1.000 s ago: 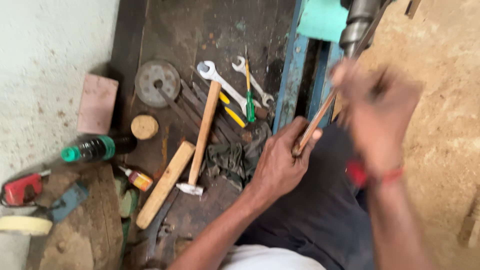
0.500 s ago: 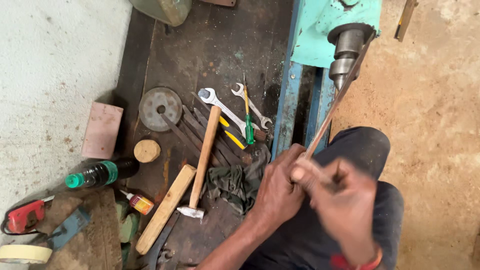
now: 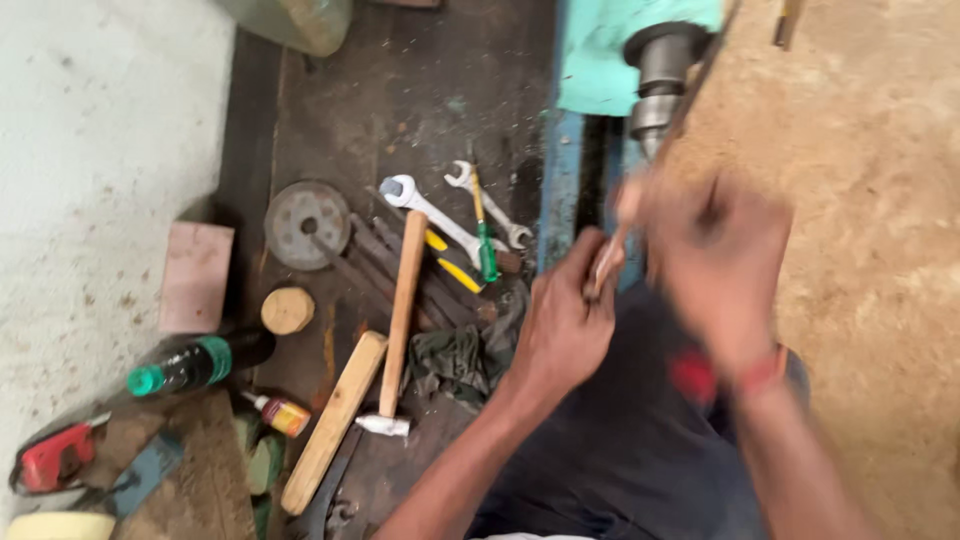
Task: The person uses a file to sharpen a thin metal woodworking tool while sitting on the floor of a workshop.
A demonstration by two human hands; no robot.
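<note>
My left hand grips the lower end of a thin wooden stick that slants up to the right toward the grey metal spindle of a turquoise machine. My right hand is blurred with motion, closed around the same stick a little higher up. A red band sits on my right wrist. Both hands hover over my dark trousers.
Left of my hands lie a hammer, spanners, a green-handled screwdriver, a wooden bar, a grey disc, a dark bottle with a green cap, a crumpled rag. Sawdust covers the floor at right.
My right hand has risen from low beside the left hand to higher along the stick. The camera view has shifted slightly; the left hand keeps its hold.
</note>
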